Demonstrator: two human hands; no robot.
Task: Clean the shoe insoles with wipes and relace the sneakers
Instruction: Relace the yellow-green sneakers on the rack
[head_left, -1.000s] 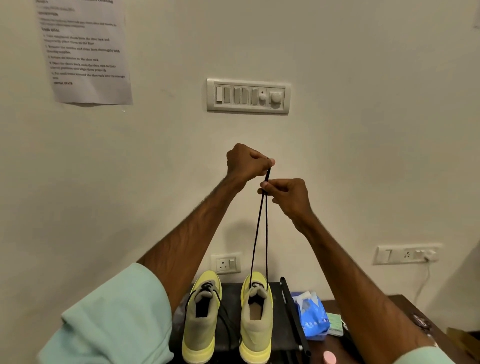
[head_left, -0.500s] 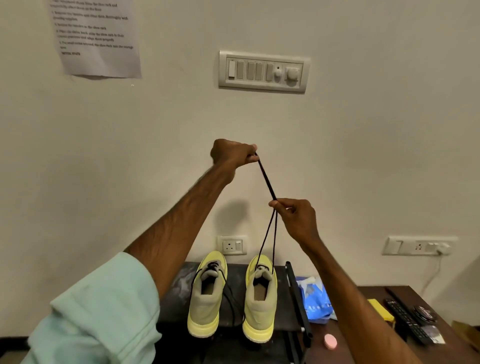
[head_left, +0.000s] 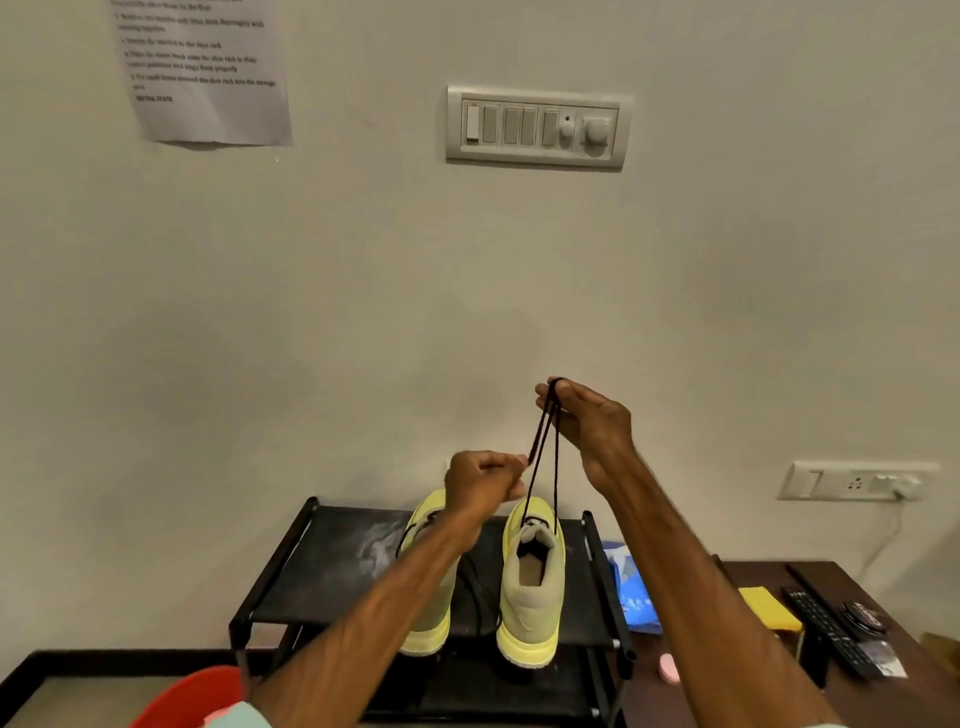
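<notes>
- Red tub (head_left: 192, 693), bottom-left corner, not in play.
- Shoe rack (head_left: 322, 571) stands vs. the wall (head_left: 363, 312). Both sneakers sit on its top shelf, heels toward the person, toes to the wall.
- Left sneaker (head_left: 428, 623) is partly hidden by the left forearm (head_left: 363, 623).
- Left hand (head_left: 483, 488) is low, just above the sneakers. Fingers curled, grip pinching a strand of the lace (head_left: 556, 467) (can't see if the tip is in there).
- Lace is black, two strands, long axis near vertical. It rises from the top eyelets of the right sneaker (head_left: 530, 587).
- Right hand (head_left: 592, 426) is higher & a bit to the right, grip pinching the strands at their top.
- My read: the sneaker lies almost straight down from both grips. The left hand is nearer the eyelets, so it prob. does the threading or knotting while the right keeps tension.
- Wipes pack (head_left: 634, 592) is blue, just right of the rack, on the bench (head_left: 727, 686).
</notes>
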